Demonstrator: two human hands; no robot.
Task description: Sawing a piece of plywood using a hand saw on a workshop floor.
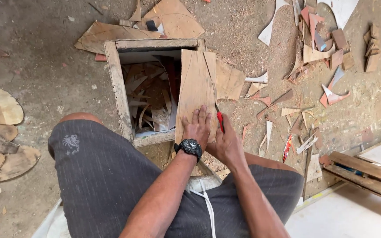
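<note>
Head view: a person is sitting above a dirt floor (45, 66) and is looking down at both hands.
Left hand (197, 128): it is lying flat on the lower end of a plywood sheet (195, 88), and its fingers (201, 113) are spreading slightly and pressing on the wood; they are holding nothing.
Right hand (228, 141): its fingers are closing around a red pencil (220, 122), and the tip is touching the right edge of the sheet, just beside the left fingers.
Plywood sheet: it is reaching away from the fingers and is resting over the right side of a wooden box (117, 83).
Wooden box: it is sitting left of the fingers and is full of wood scraps (148, 97).
Wristwatch (190, 146): it is sitting black on the left wrist, just behind the fingers.
Offcuts (318, 39): they are lying well apart, beyond and right of the fingers.
</note>
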